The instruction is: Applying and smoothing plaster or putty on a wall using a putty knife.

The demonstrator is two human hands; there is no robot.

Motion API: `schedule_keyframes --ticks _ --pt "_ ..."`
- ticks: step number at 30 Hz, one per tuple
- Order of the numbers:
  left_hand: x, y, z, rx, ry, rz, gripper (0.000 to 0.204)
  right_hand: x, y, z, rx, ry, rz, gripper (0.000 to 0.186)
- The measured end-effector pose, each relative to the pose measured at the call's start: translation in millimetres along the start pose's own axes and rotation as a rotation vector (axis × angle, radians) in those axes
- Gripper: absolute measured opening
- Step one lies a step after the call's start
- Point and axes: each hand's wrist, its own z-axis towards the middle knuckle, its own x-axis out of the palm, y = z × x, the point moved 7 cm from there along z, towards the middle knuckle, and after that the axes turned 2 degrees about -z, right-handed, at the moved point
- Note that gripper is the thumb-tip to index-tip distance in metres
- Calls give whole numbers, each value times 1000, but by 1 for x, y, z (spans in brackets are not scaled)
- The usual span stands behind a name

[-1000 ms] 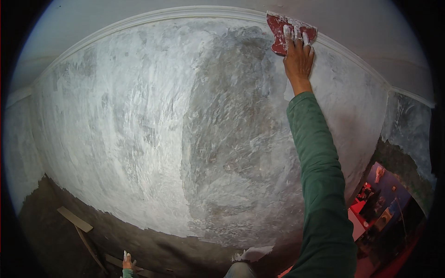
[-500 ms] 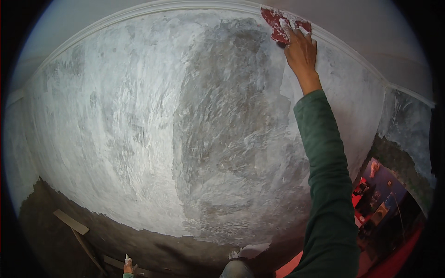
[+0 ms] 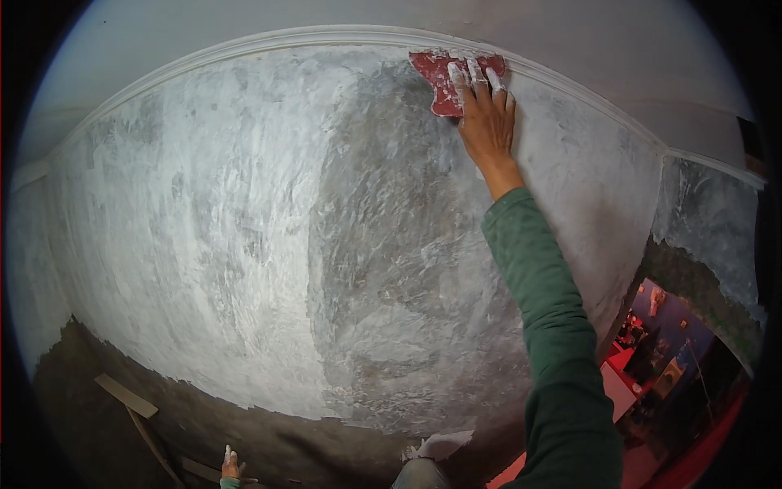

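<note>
A red, putty-smeared spreader (image 3: 444, 85) lies against the top of the wall, just under the white cornice (image 3: 358, 34). My right hand (image 3: 489, 134), its fingertips coated white, grips it, the green-sleeved arm stretched up from the lower right. The wall (image 3: 195, 228) carries patchy white and grey coating, with a darker patch down the middle. Low at the left, my left hand (image 3: 230, 464) has white on a raised finger; its other fingers are bent around something I cannot make out.
Light boards (image 3: 126, 394) stand at the bottom left by bare dark plaster. My knee (image 3: 419, 475) shows at the bottom centre. At lower right, a red-lit opening (image 3: 660, 342) shows cluttered objects. A side wall (image 3: 705, 212) meets this wall at the right, beneath the ceiling (image 3: 586, 65).
My right hand and the red spreader have moved left along the top edge of the wall and sit somewhat lower in the picture. My left hand stays low, shifted slightly.
</note>
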Motion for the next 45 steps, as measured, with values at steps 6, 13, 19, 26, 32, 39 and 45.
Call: schedule_keyframes --ticks 6,13,19,26,32,39,45 --pt "25 -33 -41 -47 -168 123 72 23 23 18 141 -99 -12 47" --pt "29 -28 -50 -64 -162 232 72 48 35 34 156 -180 2 46" --pt "4 2 -29 84 -215 554 76 71 30 32 129 -21 8 53" --pt "12 0 -27 -4 -101 543 84 47 24 44 102 16 24 52" --pt "41 -7 -13 85 -14 415 77 20 25 52 91 206 -3 44" --pt "81 -41 -23 279 49 235 70 -50 95 -27 -80 206 352 60" --pt "332 -304 -150 391 566 -162 77 -108 205 -94 -311 183 645 50"
